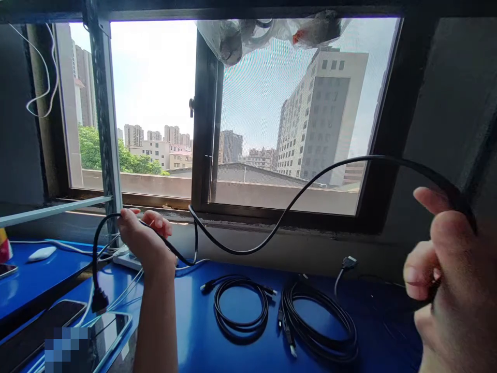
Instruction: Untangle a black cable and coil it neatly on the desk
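A black cable (279, 220) runs through the air between my two hands, sagging in the middle and arching up on the right. My left hand (145, 233) is closed around it near one end, and its dark plug (100, 300) dangles below and to the left. At the right edge my right hand (446, 269) grips the same cable between thumb and fingers; whatever lies beyond that grip is hidden. On the blue table below lie a small coiled black cable (241, 327) and a larger coil (341, 331), both with metal-tipped plugs.
Phones (112, 331) lie at the lower left, with thin white wires around them. A white mouse (42, 254) and a power strip (128, 259) sit farther back. Another connector (349, 262) stands near the wall. A metal post (104, 129) rises before the window, and plastic bags (233, 44) hang above.
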Action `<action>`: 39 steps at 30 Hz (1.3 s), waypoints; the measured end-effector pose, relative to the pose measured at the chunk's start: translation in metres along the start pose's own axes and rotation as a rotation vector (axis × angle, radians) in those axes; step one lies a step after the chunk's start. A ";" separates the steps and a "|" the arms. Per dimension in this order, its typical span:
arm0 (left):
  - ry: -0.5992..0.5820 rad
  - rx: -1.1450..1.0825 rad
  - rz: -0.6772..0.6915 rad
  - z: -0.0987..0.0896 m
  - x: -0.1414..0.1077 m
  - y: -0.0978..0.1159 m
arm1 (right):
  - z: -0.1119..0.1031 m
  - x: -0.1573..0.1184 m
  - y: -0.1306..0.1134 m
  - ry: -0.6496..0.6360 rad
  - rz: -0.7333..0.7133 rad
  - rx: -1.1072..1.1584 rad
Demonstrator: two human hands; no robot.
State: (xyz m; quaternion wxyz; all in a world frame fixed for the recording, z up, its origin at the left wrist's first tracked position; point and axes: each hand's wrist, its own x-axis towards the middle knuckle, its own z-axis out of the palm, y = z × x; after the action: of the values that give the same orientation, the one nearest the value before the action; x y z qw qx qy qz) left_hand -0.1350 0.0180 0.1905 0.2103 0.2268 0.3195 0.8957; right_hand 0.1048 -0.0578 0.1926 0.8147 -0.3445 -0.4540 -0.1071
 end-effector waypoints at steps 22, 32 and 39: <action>-0.851 0.228 -0.253 0.018 -0.049 0.006 | 0.042 -0.027 -0.016 -0.591 0.147 0.090; -0.866 0.282 -0.246 0.022 -0.052 0.006 | 0.049 -0.037 -0.014 -0.778 0.007 -0.188; -0.943 0.365 -0.210 0.025 -0.049 0.004 | 0.053 -0.037 -0.009 -0.716 -0.027 -0.273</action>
State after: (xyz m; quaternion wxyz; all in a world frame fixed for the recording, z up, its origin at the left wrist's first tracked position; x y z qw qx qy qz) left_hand -0.0822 0.0019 0.1971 0.3772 0.6058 0.3619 0.5999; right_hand 0.0444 -0.0345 0.1849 0.5497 -0.4596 -0.6957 -0.0503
